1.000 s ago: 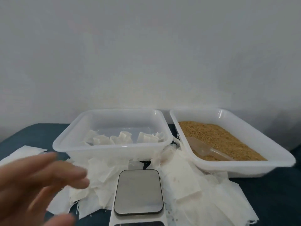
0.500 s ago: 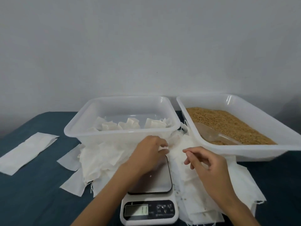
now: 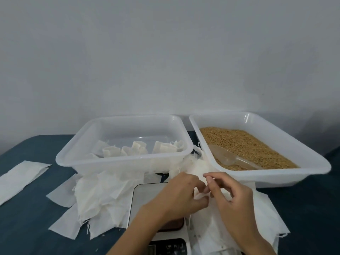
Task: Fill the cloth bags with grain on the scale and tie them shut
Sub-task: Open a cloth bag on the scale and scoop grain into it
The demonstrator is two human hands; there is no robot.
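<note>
I see my left hand and right hand both pinching one thin, white, crumpled cloth bag just above the scale.

A heap of flat white cloth bags with frayed thread ends lies on the table, spread around and partly under the scale, whose grey steel platform sits low in the middle of the view. One bag is pinched just above the platform's right edge between the left hand and the right hand, its fabric bunched between the curled fingers. The golden-brown grain fills the right-hand translucent tray, a clear plastic scoop lying in it near the front. Several filled, tied bags stand in a row inside the left tray.
</note>
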